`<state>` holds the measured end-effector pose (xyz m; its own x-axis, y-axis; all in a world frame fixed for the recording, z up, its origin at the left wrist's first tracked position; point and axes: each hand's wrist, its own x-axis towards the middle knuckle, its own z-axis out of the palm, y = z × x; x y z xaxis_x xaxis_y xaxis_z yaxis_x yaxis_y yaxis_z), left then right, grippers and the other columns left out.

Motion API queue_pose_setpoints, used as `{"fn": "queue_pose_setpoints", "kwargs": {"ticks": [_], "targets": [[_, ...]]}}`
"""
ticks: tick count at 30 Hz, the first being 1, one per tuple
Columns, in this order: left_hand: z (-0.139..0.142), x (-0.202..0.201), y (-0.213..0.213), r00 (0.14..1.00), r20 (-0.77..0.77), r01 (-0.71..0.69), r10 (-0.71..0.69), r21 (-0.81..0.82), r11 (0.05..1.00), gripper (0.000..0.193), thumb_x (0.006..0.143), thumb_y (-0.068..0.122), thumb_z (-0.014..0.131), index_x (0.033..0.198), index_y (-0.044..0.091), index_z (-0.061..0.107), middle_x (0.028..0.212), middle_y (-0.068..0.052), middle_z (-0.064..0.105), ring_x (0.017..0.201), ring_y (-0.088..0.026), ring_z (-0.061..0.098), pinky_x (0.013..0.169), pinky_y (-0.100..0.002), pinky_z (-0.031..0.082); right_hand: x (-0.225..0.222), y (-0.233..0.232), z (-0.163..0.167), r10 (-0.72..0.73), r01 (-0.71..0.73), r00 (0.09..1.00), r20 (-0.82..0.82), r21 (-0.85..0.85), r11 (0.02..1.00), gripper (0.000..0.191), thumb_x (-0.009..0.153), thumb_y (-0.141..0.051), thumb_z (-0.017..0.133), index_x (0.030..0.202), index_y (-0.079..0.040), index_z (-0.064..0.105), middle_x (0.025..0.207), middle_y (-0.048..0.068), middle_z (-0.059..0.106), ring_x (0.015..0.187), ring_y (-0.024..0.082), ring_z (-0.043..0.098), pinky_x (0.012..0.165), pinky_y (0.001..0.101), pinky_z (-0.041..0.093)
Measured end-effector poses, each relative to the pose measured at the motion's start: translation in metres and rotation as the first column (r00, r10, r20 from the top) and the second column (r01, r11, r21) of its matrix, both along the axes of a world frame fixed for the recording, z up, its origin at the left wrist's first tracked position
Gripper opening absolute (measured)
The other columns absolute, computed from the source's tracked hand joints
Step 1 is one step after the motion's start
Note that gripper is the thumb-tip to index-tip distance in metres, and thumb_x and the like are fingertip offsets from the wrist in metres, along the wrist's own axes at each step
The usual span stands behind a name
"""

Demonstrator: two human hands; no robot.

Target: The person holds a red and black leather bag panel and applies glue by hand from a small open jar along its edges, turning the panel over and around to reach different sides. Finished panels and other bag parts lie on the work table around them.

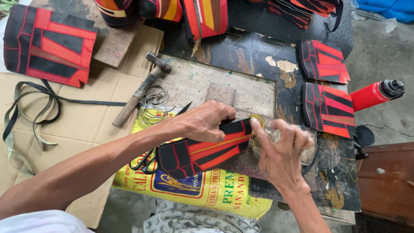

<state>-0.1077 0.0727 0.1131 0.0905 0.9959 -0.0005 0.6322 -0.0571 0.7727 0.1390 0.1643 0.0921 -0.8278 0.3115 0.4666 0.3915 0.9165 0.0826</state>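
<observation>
A red, black and orange patchwork panel [202,153] lies across the worn table [254,90], over a yellow printed sack [215,192]. The left hand [205,122] presses closed on its upper edge, while the right hand [282,153] curls beside the panel's end, index fingertip touching a small yellowish round thing [257,121]. Scissors [148,159] poke out underneath; a hammer [140,91] and wire rings [153,105] lie just beyond.

We see a small craft workshop: around the scarred wooden work board [241,84] lie a hammer [140,90], wire rings [153,105], scissors [148,157], flattened cardboard [73,125] and stitched red-and-black panels [325,60].
</observation>
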Motion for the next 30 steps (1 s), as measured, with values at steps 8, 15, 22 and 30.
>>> {"fn": "queue_pose_setpoints", "kwargs": {"ticks": [8,15,22,30], "targets": [[-0.001,-0.002,0.0,1.0,0.016,0.003,-0.002,-0.025,1.0,0.031,0.064,0.01,0.065,0.092,-0.002,0.065,0.074,-0.021,0.069,0.073,-0.036,0.071,0.066,-0.047,0.053,-0.006,-0.004,-0.007,-0.141,-0.144,0.937,-0.319,-0.721,0.678,0.052,0.093,-0.001,0.053,0.139,-0.021,0.066,0.114,0.003,0.047,0.105,0.018,0.042,0.089,0.032,0.036],[-0.002,0.0,0.002,1.0,-0.008,0.008,-0.008,-0.001,1.0,0.028,0.063,0.01,0.066,0.089,-0.003,0.065,0.075,-0.022,0.068,0.075,-0.037,0.071,0.066,-0.047,0.053,-0.011,-0.01,-0.024,-0.341,-0.467,0.847,-0.408,-0.877,-0.111,0.062,0.093,0.002,0.05,0.155,-0.002,0.055,0.11,0.004,0.05,0.096,0.013,0.042,0.089,0.0244,0.035],[-0.002,-0.002,0.003,1.0,-0.014,-0.01,0.01,-0.013,1.0,0.026,0.064,0.01,0.065,0.087,-0.003,0.065,0.075,-0.021,0.069,0.075,-0.038,0.071,0.066,-0.047,0.053,-0.004,-0.03,-0.024,-0.42,-0.58,0.808,-0.413,-0.687,-0.439,0.08,0.085,0.001,0.052,0.162,0.0,0.034,0.116,0.004,0.054,0.11,0.014,0.049,0.099,0.0269,0.036],[-0.004,-0.005,0.005,0.999,-0.03,0.011,-0.011,0.006,1.0,0.029,0.064,0.011,0.067,0.089,-0.003,0.064,0.077,-0.021,0.069,0.076,-0.038,0.07,0.067,-0.047,0.053,-0.003,-0.029,-0.009,-0.452,-0.578,0.816,-0.36,-0.5,-0.645,0.078,0.086,-0.004,0.057,0.161,-0.001,0.036,0.115,0.007,0.055,0.103,0.018,0.051,0.089,0.0355,0.039]]}}
